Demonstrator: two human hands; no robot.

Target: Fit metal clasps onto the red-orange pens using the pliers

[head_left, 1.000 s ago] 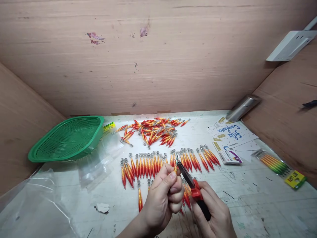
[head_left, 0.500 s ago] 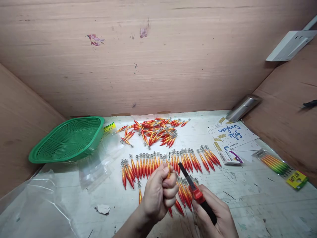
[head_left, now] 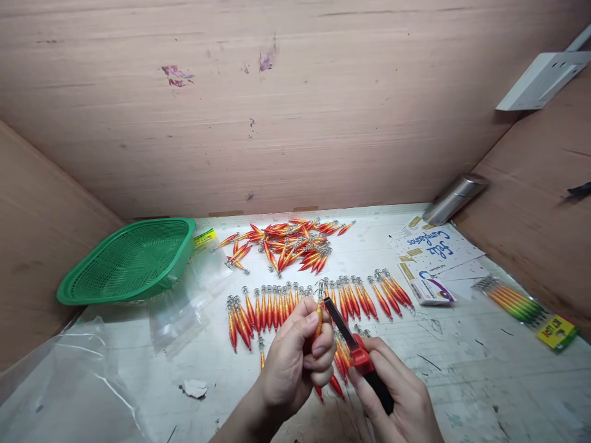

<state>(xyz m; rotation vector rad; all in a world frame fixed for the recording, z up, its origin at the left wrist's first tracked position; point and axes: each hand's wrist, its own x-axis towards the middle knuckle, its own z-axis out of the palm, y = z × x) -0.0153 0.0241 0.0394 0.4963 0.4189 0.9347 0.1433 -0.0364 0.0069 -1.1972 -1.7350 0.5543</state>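
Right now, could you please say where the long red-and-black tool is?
In the head view, the red-and-black tool is low, right of centre, in the right hand, its tip beside the slim orange lure in the left hand.

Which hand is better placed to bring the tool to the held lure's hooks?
The right hand, probably: it grips the tool, its tip close to the hooks. The left hand holds the lure.
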